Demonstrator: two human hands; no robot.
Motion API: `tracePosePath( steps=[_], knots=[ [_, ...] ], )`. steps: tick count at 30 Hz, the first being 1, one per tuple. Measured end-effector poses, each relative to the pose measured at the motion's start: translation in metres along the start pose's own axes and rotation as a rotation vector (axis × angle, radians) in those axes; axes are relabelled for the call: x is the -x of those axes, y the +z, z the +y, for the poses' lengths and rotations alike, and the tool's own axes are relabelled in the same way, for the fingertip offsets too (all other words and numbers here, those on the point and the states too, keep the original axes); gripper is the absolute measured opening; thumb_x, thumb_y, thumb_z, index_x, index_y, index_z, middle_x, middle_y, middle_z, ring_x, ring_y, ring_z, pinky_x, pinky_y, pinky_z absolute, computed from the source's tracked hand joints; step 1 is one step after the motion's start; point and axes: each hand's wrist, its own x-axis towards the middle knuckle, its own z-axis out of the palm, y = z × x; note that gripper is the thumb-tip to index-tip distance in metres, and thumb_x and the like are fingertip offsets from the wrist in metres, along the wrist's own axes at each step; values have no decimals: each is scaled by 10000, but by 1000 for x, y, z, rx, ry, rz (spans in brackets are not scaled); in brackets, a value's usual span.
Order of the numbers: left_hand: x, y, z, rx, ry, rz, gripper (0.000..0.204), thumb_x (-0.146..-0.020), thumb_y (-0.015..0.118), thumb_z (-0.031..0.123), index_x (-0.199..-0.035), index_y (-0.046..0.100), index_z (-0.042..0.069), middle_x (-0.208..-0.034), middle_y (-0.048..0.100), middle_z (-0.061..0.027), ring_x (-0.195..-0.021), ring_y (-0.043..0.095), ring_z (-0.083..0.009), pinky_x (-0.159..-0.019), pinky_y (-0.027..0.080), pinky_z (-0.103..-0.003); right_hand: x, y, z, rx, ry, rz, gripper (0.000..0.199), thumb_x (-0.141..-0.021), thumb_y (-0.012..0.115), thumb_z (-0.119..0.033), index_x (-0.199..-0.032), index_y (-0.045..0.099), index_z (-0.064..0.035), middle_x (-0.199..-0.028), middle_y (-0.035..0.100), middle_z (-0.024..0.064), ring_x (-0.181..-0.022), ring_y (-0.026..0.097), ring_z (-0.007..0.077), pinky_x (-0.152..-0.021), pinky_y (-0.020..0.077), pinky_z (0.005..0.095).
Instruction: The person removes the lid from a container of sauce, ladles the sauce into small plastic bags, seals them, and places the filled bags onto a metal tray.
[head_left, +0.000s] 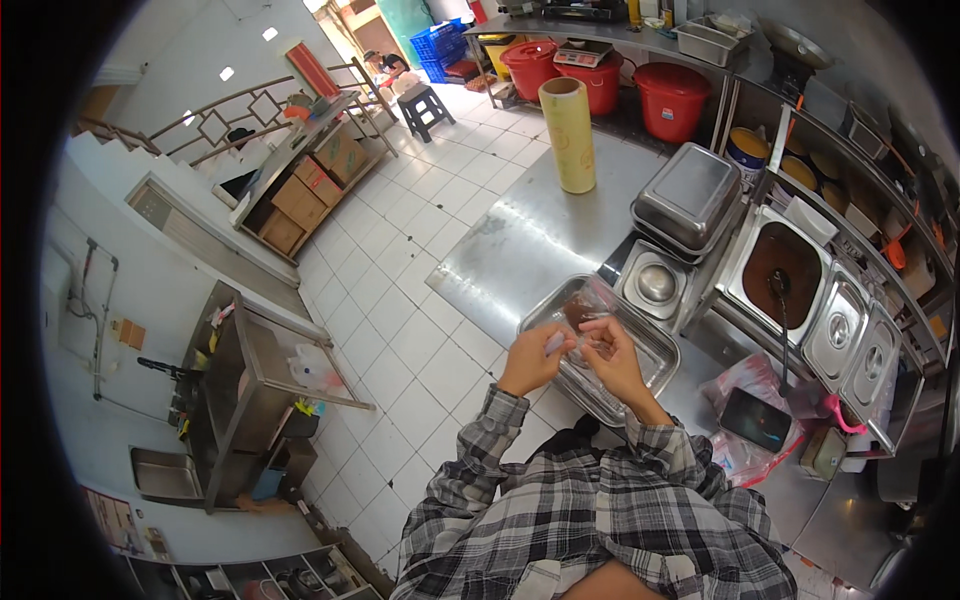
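Note:
A clear plastic bag [592, 300] with something reddish-brown in its lower part hangs over a rectangular steel tray [660, 378]. My left hand [535, 360] has its fingers closed on the bag's gathered near end. Close beside it, my right hand [614, 359] pinches the same plastic between thumb and fingertips. Both hands are above the tray, near its left and middle. Whether the bag is knotted is too small to make out. Behind the tray sits a small square steel pan with a round bowl [656, 284] in it.
A tall roll of yellowish plastic film [568, 135] stands on the steel table [500, 255]. Stacked steel trays [690, 195] are at the back right. To the right are a pan of brown sauce [775, 270] with a ladle, lidded pans [838, 325], and a phone [756, 418] on plastic bags.

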Motion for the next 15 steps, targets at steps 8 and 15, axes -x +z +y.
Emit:
tracePosePath(
  steps=[8,15],
  knots=[
    [-27,-14,-24,-161,71,-242,124,-759,560,50,-867,588,104,-795,645,-112,-770,624,-346,-648,482,-414,-16,10,27,-34,70,90,329,-831,609,25,-1141,519,-40,-834,549,-1,-754,525,46,-678,435,184],
    [-58,-8,-54,-377,99,-329,126,-784,653,215,-866,620,125,-837,657,-132,-815,623,-366,-692,493,-446,-43,8,71,85,72,150,311,-815,612,33,-1105,523,-37,-781,570,12,-720,540,50,-617,442,194]
  ],
)
